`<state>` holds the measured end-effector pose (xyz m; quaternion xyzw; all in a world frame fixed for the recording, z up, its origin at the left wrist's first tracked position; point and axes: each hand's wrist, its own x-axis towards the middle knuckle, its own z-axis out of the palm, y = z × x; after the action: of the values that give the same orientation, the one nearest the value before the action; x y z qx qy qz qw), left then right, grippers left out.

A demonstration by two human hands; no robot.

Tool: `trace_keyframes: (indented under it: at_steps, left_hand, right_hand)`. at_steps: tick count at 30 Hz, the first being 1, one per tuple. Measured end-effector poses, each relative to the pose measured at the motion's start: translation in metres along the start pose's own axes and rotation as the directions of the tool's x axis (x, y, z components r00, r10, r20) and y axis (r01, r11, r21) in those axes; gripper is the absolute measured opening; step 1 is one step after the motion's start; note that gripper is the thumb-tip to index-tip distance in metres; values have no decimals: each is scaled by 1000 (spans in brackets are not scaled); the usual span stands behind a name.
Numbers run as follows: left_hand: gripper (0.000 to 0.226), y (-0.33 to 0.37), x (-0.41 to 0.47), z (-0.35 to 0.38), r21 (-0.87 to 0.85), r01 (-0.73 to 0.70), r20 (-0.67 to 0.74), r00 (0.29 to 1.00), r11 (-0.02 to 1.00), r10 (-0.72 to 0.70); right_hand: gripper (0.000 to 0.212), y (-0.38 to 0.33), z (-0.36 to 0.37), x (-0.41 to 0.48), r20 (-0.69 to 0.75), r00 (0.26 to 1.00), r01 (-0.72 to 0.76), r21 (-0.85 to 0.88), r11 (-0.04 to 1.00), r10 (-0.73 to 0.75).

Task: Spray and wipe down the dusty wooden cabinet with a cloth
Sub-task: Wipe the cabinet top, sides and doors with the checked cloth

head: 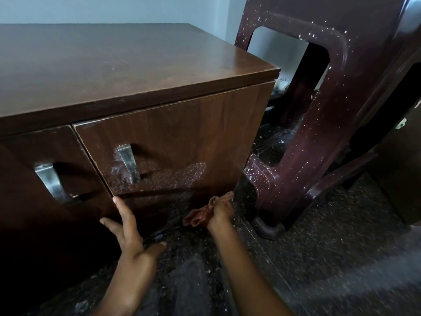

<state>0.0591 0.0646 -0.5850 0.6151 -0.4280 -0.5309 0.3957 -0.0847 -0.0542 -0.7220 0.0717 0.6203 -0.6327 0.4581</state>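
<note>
Cabinet (145,71) of dark wood fills the left and far part of the scene, and both bare forearms reach forward and down toward its lower front edge. The right hand (220,210) is clenched around a bunched reddish-brown cloth (197,217), which spills out to the left of the fist and sits low against the bottom right corner of the right door (177,133). The left hand (129,233) is released, fingers spread, its fingertips touching the lower left corner of that door. A patch of fine spray droplets (173,176) speckles the door above the cloth, beside the metal handle (128,163). A second metal handle (51,182) sits on the left door. To the right stands a maroon plastic chair (330,124) on the dark speckled floor (319,236)
</note>
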Motion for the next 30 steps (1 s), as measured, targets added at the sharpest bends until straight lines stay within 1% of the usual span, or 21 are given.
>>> trace_keyframes:
  at_steps: [2, 3, 4, 6, 7, 8, 10, 13, 15, 16, 17, 18, 20, 21, 22, 23, 24, 27, 28, 29, 30]
  left_hand:
    - [110, -1, 0, -1, 17, 2, 6, 1000, 1000, -2]
    - [110, -1, 0, -1, 21, 2, 6, 1000, 1000, -2]
    - [110, -1, 0, -1, 23, 1, 4, 1000, 1000, -1]
    - [109, -1, 0, -1, 18, -4, 1, 1000, 1000, 4]
    - [109, -1, 0, -2, 12, -4, -1, 1000, 1000, 4]
    - [109, -2, 0, -3, 6, -3, 3, 1000, 1000, 3]
    - [110, -2, 0, -4, -3, 7, 14, 1000, 1000, -7]
    - [109, -3, 0, -3, -21, 6, -8, 1000, 1000, -6]
    - [107, -4, 2, -1, -27, 1, -22, 1000, 1000, -1]
    - [106, -5, 4, 0, -25, 4, -27, 1000, 1000, -5]
    - [105, -7, 6, 1, -24, 9, -31, 999, 1000, -10]
    - [103, -9, 7, 2, -26, 13, -38, 999, 1000, -14]
    - [101, -12, 8, 3, -34, 9, -57, 998, 999, -11]
    - [101, -14, 8, 3, -31, 7, -65, 998, 999, -9]
    - [101, -15, 9, 3, -24, 8, -69, 998, 1000, -10]
    - [101, -16, 9, 3, -14, 16, -68, 998, 1000, -17]
    - [101, -17, 9, 2, 3, 20, -68, 997, 1000, -20]
    - [104, -20, 6, -1, 43, 11, -85, 996, 999, -7]
    - [103, -18, 6, -1, 48, 20, -90, 996, 999, -15]
    - [100, -12, 7, 1, 48, 34, -103, 994, 998, -29]
    - [92, -8, 10, 1, 31, 43, -131, 991, 999, -38]
  right_hand:
    - [30, 8, -5, -12, 73, 997, -34, 10, 999, 33]
    - [24, 5, -4, -19, 85, 996, -6, 50, 999, 2]
    - [21, 0, 1, -25, 80, 994, 67, 88, 994, -74]
    - [31, -17, 13, -21, 18, 968, 248, 89, 965, -251]
    - [34, -28, 18, -16, -31, 958, 287, 80, 954, -286]
    - [31, -38, 20, -11, -68, 962, 270, 63, 961, -266]
    - [25, -48, 16, -3, -80, 985, 155, 32, 987, -152]
    - [27, -37, 3, 7, -7, 999, -36, 70, 997, 37]
    - [21, -21, -1, 4, 55, 995, -85, 45, 995, 82]
    - [21, -13, -4, 0, 71, 995, -71, 39, 997, 68]
    - [21, -8, -5, -3, 75, 997, -25, 43, 999, 22]
    - [22, -7, -4, -6, 71, 996, 55, 42, 998, -58]
    - [33, -11, 2, -8, 64, 969, 239, 26, 971, -240]
    - [38, -16, 5, -2, 36, 960, 277, 7, 961, -277]
    - [36, -21, 7, 8, -3, 967, 256, 5, 967, -256]
    - [30, -26, 7, 17, -21, 980, 201, 11, 980, -200]
    - [29, -28, 6, 22, -34, 992, 125, 22, 992, -125]
    - [26, -17, -2, 13, 12, 995, -104, 60, 993, 104]
    - [26, -11, -2, 3, 53, 990, -137, 58, 989, 134]
    - [25, -6, -2, -7, 85, 987, -139, 60, 989, 133]
    - [22, -6, 0, -19, 109, 990, -102, 71, 992, 94]
